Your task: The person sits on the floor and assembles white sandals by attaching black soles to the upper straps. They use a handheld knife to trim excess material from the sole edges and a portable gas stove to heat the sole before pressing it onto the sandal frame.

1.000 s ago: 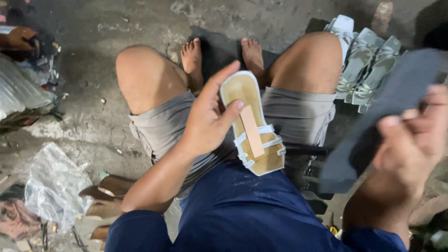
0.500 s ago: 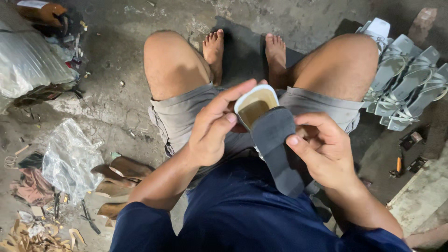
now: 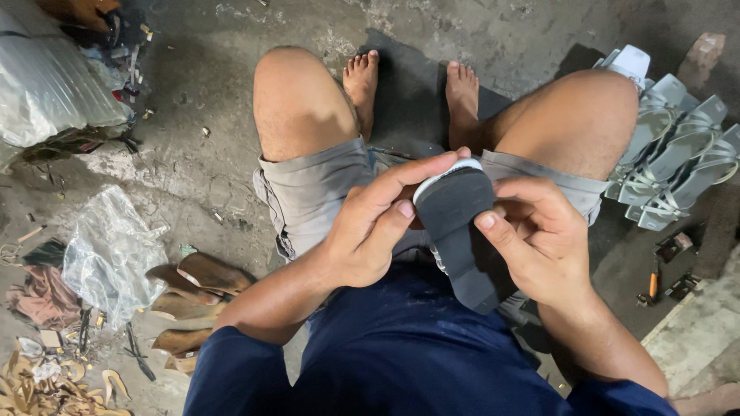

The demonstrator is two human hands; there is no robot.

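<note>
Head view: a dark sole (image 3: 461, 235) is being pressed onto a sandal upper, held over the lap.
One sole is clasped between both hands, the left hand (image 3: 370, 231) on its toe and the right hand (image 3: 539, 239) along its side; firm, even pressure is judged needed next. Right of it, about five finished sandals (image 3: 671, 166) are stacked; left of it, several loose insoles (image 3: 196, 281) are scattered on the floor.

Both hands press a dark sole (image 3: 460, 231) onto a sandal.
Left hand (image 3: 370, 231) grips its toe; right hand (image 3: 539, 239) steadies the side.
</note>
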